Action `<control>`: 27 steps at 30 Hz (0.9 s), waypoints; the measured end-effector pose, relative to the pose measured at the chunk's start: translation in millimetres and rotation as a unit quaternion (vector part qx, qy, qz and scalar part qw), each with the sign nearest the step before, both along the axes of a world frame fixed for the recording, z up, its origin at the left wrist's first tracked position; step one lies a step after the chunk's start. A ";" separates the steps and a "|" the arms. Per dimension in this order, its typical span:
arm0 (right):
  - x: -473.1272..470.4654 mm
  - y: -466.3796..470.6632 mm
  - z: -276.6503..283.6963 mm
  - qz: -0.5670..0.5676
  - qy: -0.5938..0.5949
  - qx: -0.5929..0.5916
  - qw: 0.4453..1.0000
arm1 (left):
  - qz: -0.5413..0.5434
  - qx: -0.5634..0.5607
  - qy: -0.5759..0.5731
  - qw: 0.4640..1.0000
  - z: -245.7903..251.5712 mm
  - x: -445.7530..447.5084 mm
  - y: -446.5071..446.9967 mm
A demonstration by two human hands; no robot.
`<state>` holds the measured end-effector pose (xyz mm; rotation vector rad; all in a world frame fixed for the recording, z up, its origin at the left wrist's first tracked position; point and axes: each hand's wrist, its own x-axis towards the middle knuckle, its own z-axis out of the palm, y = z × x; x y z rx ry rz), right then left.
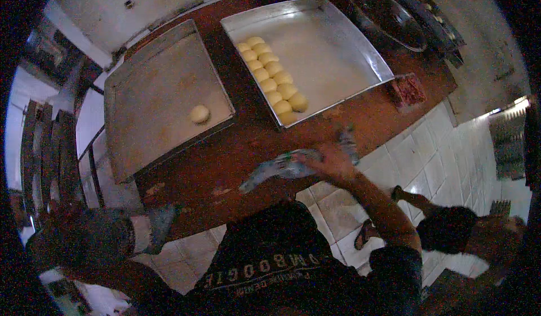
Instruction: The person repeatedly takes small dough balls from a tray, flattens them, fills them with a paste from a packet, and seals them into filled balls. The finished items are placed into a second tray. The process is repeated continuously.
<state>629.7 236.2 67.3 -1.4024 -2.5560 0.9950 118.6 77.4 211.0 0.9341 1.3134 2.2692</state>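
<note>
My right hand (336,161) is at the front edge of the brown wooden table (190,180), its fingers on a crumpled, pale plastic bag (279,168); both are motion-blurred. My left hand (78,229) is in deep shadow at the lower left, beside a dark rounded object and a greyish sheet (162,227); its grip is too dark to make out. Ahead, a metal baking tray (338,54) has two rows of round dough balls (270,68) along its left side. The tray on the left (156,87) bears a single dough ball (200,114).
A small clear pack with reddish contents (408,91) lies by the tray's right corner. A large round glass-like lid or bowl (389,18) stands at the back right. Another person (448,229) is close on my right, above a tiled floor (405,159). Dark slats (46,155) stand at left.
</note>
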 end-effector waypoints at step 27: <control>-85.2 -51.6 20.5 0.176 0.045 0.174 0.968 | -0.268 -0.310 -0.303 0.860 -129.1 124.3 -20.6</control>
